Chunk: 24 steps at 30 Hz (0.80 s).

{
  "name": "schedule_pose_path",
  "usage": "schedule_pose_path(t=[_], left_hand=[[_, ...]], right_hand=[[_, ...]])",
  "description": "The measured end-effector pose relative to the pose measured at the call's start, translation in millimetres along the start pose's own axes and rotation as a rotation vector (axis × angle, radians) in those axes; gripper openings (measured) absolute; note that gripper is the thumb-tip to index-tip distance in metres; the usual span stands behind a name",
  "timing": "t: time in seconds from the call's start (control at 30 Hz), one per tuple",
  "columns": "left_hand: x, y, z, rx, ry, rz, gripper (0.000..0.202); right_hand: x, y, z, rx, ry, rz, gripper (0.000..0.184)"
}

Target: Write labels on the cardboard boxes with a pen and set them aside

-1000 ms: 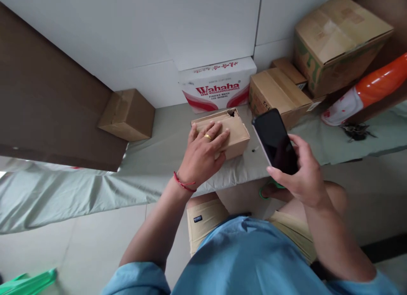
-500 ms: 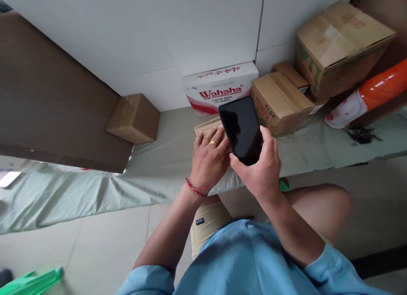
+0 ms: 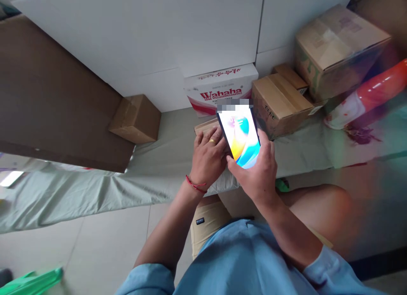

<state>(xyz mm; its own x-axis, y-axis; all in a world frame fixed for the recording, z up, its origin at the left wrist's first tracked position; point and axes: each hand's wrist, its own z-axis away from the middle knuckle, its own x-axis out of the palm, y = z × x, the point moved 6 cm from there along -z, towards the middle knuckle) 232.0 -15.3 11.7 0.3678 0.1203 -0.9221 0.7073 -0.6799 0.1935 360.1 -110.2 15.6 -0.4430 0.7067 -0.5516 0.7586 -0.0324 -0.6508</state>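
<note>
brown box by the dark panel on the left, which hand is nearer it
Left. The left hand lies on the low box, to the right of the brown box across some cloth; the right hand is farther off to the right, gripping the lit phone.

An indoor storage corner is suggested, though whether it belongs to a home or a shop cannot be told. Taped cartons (image 3: 281, 95) and a Wahaha water box (image 3: 219, 85) are ranged along a cloth-covered surface (image 3: 171, 146), backed by white panels (image 3: 159, 36); the floor (image 3: 111, 240) is laid with large pale tiles.
</note>
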Motion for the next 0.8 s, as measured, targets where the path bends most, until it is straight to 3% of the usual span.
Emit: schedule_pose_path(t=[0.23,0.37,0.47,0.6,0.8], left_hand=[[-4.7,2,-2,-0.028,-0.06,-0.003,0.045],[-14.5,-8,-5,-0.017,-0.099,0.018,0.059],[-21.5,-21,-11,-0.051,-0.126,0.039,0.07],[-17.2,-38,-18,-0.091,-0.209,0.063,0.074],[-10.2,-41,-22,0.025,-0.175,0.107,0.09]], right_hand=[[-2,-2,-1,-0.016,0.017,-0.007,0.087],[-11,22,-1,-0.022,0.033,-0.017,0.09],[-28,70,4,0.072,0.005,0.036,0.093],[-60,154,25,0.306,-0.107,0.236,0.095],[-106,269,47,0.657,-0.264,0.546,0.107]])
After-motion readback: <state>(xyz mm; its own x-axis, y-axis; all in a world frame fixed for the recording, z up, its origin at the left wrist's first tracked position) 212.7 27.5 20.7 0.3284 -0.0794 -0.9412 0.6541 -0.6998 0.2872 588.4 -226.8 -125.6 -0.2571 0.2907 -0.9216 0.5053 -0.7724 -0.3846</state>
